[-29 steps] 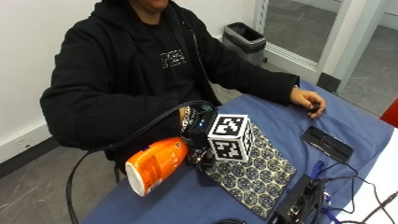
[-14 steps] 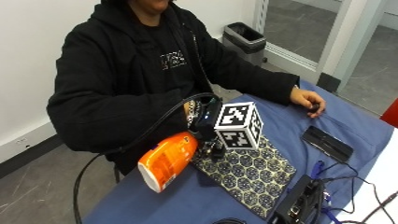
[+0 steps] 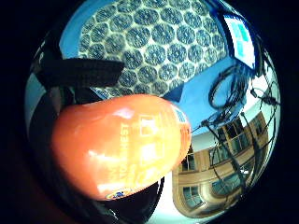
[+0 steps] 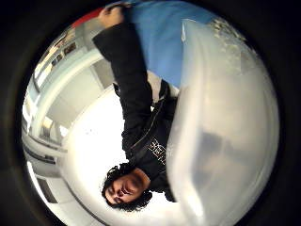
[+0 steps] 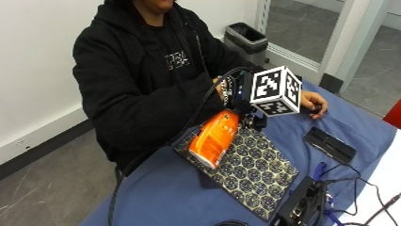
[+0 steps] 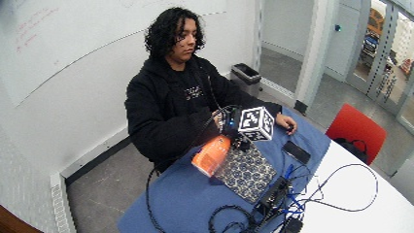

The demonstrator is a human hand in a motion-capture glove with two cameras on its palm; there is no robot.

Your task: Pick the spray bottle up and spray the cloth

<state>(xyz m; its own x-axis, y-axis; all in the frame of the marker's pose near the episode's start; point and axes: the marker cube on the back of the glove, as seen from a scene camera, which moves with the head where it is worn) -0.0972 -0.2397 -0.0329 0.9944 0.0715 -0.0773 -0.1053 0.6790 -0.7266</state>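
Observation:
An orange spray bottle (image 5: 214, 139) hangs tilted, base down, over the near edge of the patterned cloth (image 5: 251, 169). My gloved right hand (image 5: 241, 101) grips the bottle at its top, largely hidden behind the gear on the glove. In the little finger side palm view the orange bottle (image 3: 117, 144) fills the middle, with the cloth (image 3: 154, 42) spread on the blue table beyond it. A pale translucent part of the bottle (image 4: 225, 132) covers much of the thumb side palm view. The wide view shows the bottle (image 6: 211, 155) above the cloth (image 6: 249, 170).
The bare left hand (image 5: 311, 101) rests on the blue table (image 5: 163, 197) at the far side. A black phone (image 5: 330, 144) lies beyond the cloth. A black box (image 5: 300, 207) and cables sit at the cloth's far corner. A red chair (image 6: 355, 128) stands behind.
My hand has lifted the bottle and carried it from beside the table's near corner to over the cloth's edge; the bottle now hangs more upright.

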